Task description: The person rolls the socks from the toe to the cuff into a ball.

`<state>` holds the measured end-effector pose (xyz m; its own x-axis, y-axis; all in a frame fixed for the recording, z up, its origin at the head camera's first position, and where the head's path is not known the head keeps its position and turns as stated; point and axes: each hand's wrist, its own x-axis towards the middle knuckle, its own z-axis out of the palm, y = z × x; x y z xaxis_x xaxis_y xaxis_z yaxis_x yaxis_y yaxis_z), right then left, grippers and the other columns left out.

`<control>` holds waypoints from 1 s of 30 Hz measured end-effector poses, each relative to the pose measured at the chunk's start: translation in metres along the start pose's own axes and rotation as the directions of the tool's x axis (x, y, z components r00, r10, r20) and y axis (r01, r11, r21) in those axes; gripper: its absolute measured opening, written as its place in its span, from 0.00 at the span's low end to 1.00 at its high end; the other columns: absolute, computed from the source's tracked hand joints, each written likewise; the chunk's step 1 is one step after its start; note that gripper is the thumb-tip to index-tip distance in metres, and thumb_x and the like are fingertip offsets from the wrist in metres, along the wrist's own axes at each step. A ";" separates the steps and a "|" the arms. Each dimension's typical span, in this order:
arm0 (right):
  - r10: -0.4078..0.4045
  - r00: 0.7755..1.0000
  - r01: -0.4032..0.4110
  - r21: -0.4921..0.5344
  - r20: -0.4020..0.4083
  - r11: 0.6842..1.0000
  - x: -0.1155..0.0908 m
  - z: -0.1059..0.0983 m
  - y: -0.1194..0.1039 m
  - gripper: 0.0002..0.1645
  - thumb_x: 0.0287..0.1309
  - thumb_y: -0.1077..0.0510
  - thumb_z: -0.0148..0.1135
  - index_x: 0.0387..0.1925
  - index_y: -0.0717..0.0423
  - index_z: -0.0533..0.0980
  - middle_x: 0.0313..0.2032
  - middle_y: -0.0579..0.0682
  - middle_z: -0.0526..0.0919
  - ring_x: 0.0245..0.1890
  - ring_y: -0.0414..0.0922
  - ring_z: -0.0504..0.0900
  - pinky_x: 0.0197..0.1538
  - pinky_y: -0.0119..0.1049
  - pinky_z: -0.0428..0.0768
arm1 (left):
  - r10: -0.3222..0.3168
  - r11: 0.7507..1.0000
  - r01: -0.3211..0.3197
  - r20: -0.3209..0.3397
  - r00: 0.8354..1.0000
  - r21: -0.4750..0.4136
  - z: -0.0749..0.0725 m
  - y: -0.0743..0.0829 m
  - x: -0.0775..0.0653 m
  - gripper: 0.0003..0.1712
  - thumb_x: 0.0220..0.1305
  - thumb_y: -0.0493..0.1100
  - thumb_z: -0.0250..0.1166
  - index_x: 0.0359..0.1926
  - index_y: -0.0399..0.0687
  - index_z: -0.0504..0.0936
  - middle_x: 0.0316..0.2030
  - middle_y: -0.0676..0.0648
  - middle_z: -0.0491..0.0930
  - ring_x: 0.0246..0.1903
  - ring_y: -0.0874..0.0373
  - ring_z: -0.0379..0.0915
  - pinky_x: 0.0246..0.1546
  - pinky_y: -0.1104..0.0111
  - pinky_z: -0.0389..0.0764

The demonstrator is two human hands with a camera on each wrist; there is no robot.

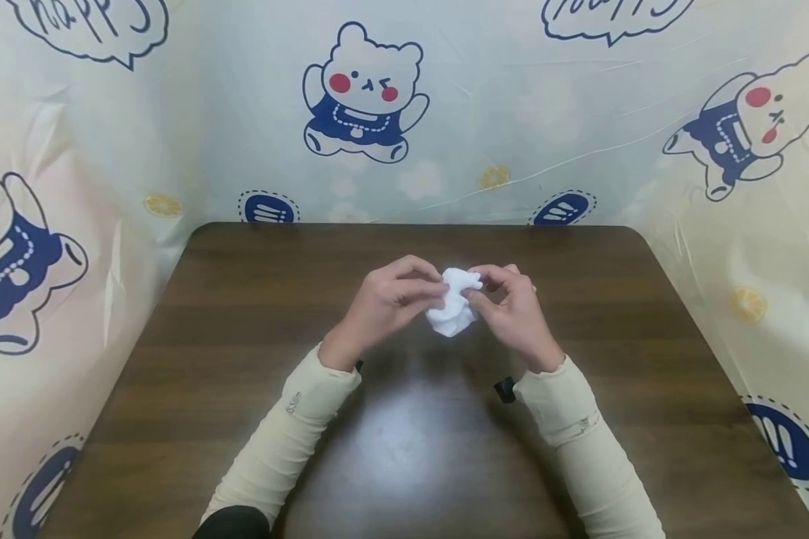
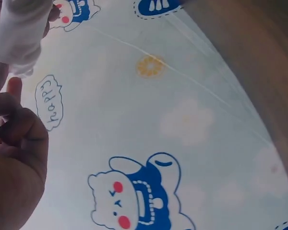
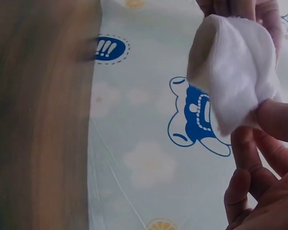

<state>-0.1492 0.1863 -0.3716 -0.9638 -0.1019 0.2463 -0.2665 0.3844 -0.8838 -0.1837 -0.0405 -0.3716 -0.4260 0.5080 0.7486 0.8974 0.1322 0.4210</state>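
Observation:
A white sock (image 1: 454,314), bunched up small, is held above the table between both hands. My left hand (image 1: 396,296) pinches its left side with thumb and fingers. On the other side, the thumb and fingers of my right hand (image 1: 517,313) pinch the sock's right edge. The right wrist view shows the soft knit of the sock (image 3: 240,72) and an opening facing left, with the right thumb pressed on its lower edge. In the left wrist view, only part of the sock (image 2: 20,36) shows at the top left corner, above the left fingers.
A dark brown wooden table (image 1: 195,359) lies under both arms. Pale curtains (image 1: 485,97) with printed bears stand round its back and sides. A small black object (image 1: 505,389) shows at the right cuff, and a dark rounded shape (image 1: 234,522) at the bottom edge.

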 end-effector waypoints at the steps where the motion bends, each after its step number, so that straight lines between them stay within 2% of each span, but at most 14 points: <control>1: 0.018 1.000 -0.018 0.013 -0.002 1.000 0.000 -0.001 0.000 0.11 0.61 0.63 0.69 0.46 0.57 0.84 0.38 0.52 0.79 0.44 0.57 0.68 0.43 0.49 0.70 | 0.025 0.999 -0.025 0.012 1.000 0.021 0.001 -0.001 0.001 0.11 0.53 0.31 0.77 0.39 0.38 0.89 0.43 0.44 0.81 0.41 0.55 0.79 0.44 0.69 0.81; 5: 0.053 0.998 -0.052 0.032 -0.028 0.998 -0.002 -0.002 -0.003 0.11 0.61 0.65 0.68 0.46 0.60 0.84 0.38 0.55 0.80 0.43 0.56 0.69 0.43 0.47 0.69 | 0.084 0.995 -0.088 0.081 0.993 0.051 0.006 -0.002 0.000 0.08 0.58 0.30 0.74 0.38 0.39 0.86 0.45 0.46 0.82 0.42 0.57 0.79 0.46 0.70 0.80; 9: 0.058 0.995 -0.054 0.057 -0.078 0.997 0.000 -0.005 0.002 0.11 0.61 0.67 0.67 0.45 0.62 0.84 0.38 0.55 0.82 0.40 0.53 0.72 0.43 0.45 0.72 | 0.087 0.992 -0.096 0.112 0.990 0.078 0.009 -0.001 -0.004 0.09 0.60 0.29 0.71 0.40 0.39 0.82 0.41 0.47 0.83 0.38 0.59 0.79 0.40 0.70 0.80; 14: 0.047 0.989 -0.035 0.087 -0.140 0.996 0.001 -0.007 0.011 0.10 0.61 0.67 0.67 0.45 0.62 0.83 0.40 0.53 0.85 0.35 0.52 0.77 0.36 0.38 0.78 | 0.075 0.969 -0.094 0.090 0.993 0.230 0.014 -0.001 -0.007 0.10 0.61 0.30 0.71 0.38 0.42 0.78 0.37 0.49 0.81 0.27 0.61 0.75 0.24 0.72 0.75; 17: 0.038 0.987 -0.022 0.104 -0.157 0.994 0.002 -0.008 0.012 0.11 0.61 0.67 0.67 0.46 0.62 0.83 0.40 0.54 0.85 0.35 0.53 0.77 0.35 0.37 0.79 | 0.087 0.957 -0.101 0.061 0.994 0.274 0.016 -0.001 -0.008 0.11 0.60 0.30 0.71 0.38 0.43 0.77 0.37 0.49 0.81 0.26 0.61 0.76 0.21 0.72 0.73; 19: 0.053 0.983 -0.024 0.170 -0.174 0.985 0.003 -0.008 0.012 0.11 0.62 0.67 0.67 0.46 0.63 0.82 0.41 0.54 0.85 0.36 0.53 0.78 0.37 0.38 0.80 | 0.093 0.954 -0.100 0.039 0.995 0.282 0.017 -0.002 -0.007 0.11 0.60 0.30 0.72 0.38 0.43 0.77 0.37 0.49 0.81 0.27 0.61 0.77 0.20 0.71 0.72; 21: 0.086 0.976 -0.028 0.275 -0.201 0.961 0.003 -0.007 0.012 0.12 0.62 0.68 0.66 0.47 0.66 0.81 0.43 0.55 0.85 0.37 0.53 0.80 0.39 0.40 0.81 | 0.090 0.956 -0.092 0.017 0.996 0.277 0.019 -0.004 -0.006 0.11 0.60 0.31 0.72 0.38 0.43 0.78 0.38 0.49 0.81 0.29 0.61 0.77 0.19 0.71 0.71; 23: 0.139 0.961 -0.038 0.385 -0.239 0.922 0.003 -0.005 0.012 0.12 0.63 0.68 0.65 0.48 0.66 0.80 0.44 0.55 0.86 0.40 0.52 0.82 0.43 0.41 0.82 | 0.077 0.962 -0.074 -0.004 0.997 0.261 0.021 -0.004 -0.007 0.11 0.60 0.31 0.72 0.38 0.43 0.78 0.38 0.48 0.81 0.30 0.60 0.77 0.18 0.71 0.69; 26: 0.222 0.928 -0.032 0.533 -0.298 0.846 0.005 -0.001 0.009 0.12 0.64 0.69 0.63 0.49 0.67 0.80 0.45 0.55 0.86 0.44 0.51 0.83 0.51 0.41 0.78 | 0.050 0.972 -0.043 -0.026 0.998 0.231 0.025 -0.006 -0.008 0.09 0.60 0.31 0.71 0.38 0.41 0.79 0.39 0.47 0.81 0.30 0.59 0.77 0.18 0.71 0.68; 30: 0.318 0.877 0.002 0.666 -0.359 0.746 0.008 0.006 0.001 0.13 0.65 0.70 0.62 0.51 0.68 0.79 0.46 0.54 0.84 0.49 0.50 0.80 0.59 0.41 0.69 | 0.009 0.982 -0.002 -0.038 0.999 0.191 0.035 -0.008 -0.011 0.08 0.62 0.32 0.71 0.39 0.39 0.79 0.39 0.46 0.81 0.28 0.59 0.74 0.20 0.72 0.69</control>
<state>-0.1577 0.1805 -0.3731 -0.9289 0.3622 0.0776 -0.2037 -0.3246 -0.9237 -0.1826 -0.0176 -0.4009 -0.4218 0.4769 0.7711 0.9036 0.2911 0.3143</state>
